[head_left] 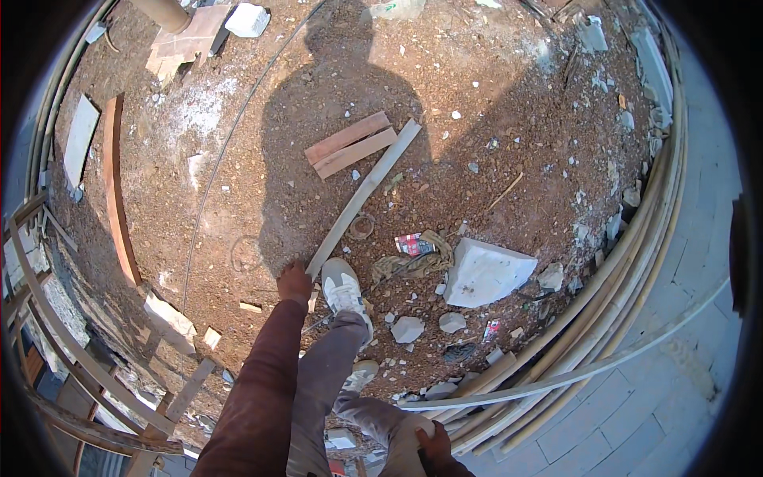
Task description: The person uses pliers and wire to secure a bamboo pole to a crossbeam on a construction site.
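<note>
My left hand point(295, 284) is low over the ground beside my shoe, closed at the near end of a long, pale wooden strip point(364, 188). The strip slants away to the right across the dirt, its far end beside two short reddish boards point(354, 145) lying side by side. My right hand point(434, 444) rests at my bent knee at the bottom of the view, its visible fingers slightly apart. No object shows in it. Part of that hand is hidden by the view's lower edge and the knee. My light shoe point(343, 288) stands right next to the left hand.
A large white block point(489, 273), a crumpled cloth point(413, 262) and rubble lie to the right. Long poles point(572, 342) curve along the right edge, with a pale strip point(588, 370) across them. A reddish plank point(116, 191) lies at left; a thin cable point(213, 175) crosses the dirt.
</note>
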